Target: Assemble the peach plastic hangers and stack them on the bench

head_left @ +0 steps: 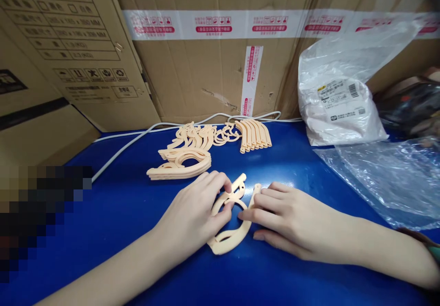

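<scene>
A beige plastic folding clothes hanger (233, 239) lies on the blue tabletop between my hands, its curved pieces forming a rough ring. My left hand (199, 205) pinches its left side near the top, with thumb and fingers around the curved piece. From the right, my right hand (285, 214) holds the straight upper end of the other arm, its index fingertip reaching into the ring. Parts of the hanger are hidden under my fingers. Just beyond my left hand sits a stack of similar beige hangers (180, 173).
Behind lie loose curved pieces (195, 136), small hooks (225, 134) and a row of curved arms (254, 134). A white cable (127, 150) runs along cardboard boxes (206, 67). To the right are a filled plastic bag (340, 108) and a clear plastic sheet (381, 177).
</scene>
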`<action>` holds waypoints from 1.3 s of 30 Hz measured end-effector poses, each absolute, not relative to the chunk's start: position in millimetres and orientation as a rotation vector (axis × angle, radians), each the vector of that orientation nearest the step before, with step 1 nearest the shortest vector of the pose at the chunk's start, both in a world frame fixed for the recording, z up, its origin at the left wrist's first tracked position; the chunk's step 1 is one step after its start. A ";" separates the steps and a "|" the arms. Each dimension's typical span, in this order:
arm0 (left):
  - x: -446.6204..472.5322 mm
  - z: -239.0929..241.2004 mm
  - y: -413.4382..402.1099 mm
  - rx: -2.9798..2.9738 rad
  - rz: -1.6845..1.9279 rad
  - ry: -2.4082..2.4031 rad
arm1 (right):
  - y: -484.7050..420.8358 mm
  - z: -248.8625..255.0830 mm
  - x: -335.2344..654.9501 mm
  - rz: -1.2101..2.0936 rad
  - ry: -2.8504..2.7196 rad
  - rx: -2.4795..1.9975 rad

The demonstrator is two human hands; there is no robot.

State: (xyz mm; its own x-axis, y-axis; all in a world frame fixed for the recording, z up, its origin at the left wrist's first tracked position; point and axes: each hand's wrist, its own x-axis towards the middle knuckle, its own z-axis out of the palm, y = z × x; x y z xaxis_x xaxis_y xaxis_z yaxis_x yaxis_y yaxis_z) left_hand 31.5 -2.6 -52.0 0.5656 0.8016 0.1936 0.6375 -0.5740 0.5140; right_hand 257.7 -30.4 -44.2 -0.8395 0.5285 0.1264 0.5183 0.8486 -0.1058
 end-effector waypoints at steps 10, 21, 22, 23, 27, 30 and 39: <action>21.6 -50.0 7.9 2.569 0.542 1.019 | -15.3 -44.0 270.5 -0.086 -2.713 -1.027; 21.8 -49.1 10.3 2.751 0.587 1.013 | -22.2 -40.2 267.5 -0.026 -2.748 -0.842; 21.8 -48.0 9.1 2.758 0.604 0.993 | -22.4 -40.4 267.7 -0.030 -2.742 -0.829; 21.9 -46.6 7.5 2.763 0.622 0.961 | -22.4 -40.4 267.8 -0.037 -2.736 -0.821; 25.1 -40.5 -2.2 2.733 0.693 0.821 | -22.1 -38.9 267.4 -0.104 -2.700 -0.774; 28.7 -39.4 -7.6 2.711 0.627 0.743 | -23.0 -37.2 267.0 -0.125 -2.653 -0.755; 31.2 -43.3 -6.7 2.698 0.462 0.638 | -24.7 -35.0 265.0 -0.130 -2.626 -0.722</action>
State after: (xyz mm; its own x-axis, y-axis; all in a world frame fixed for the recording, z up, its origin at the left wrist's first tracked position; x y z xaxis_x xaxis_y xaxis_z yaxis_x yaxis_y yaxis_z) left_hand 31.2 -6.7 -43.3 0.8472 0.4773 0.2334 0.3705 -0.8456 0.3843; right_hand 265.0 -24.7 -35.0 -0.7809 0.4690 0.4126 0.5074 0.8615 -0.0189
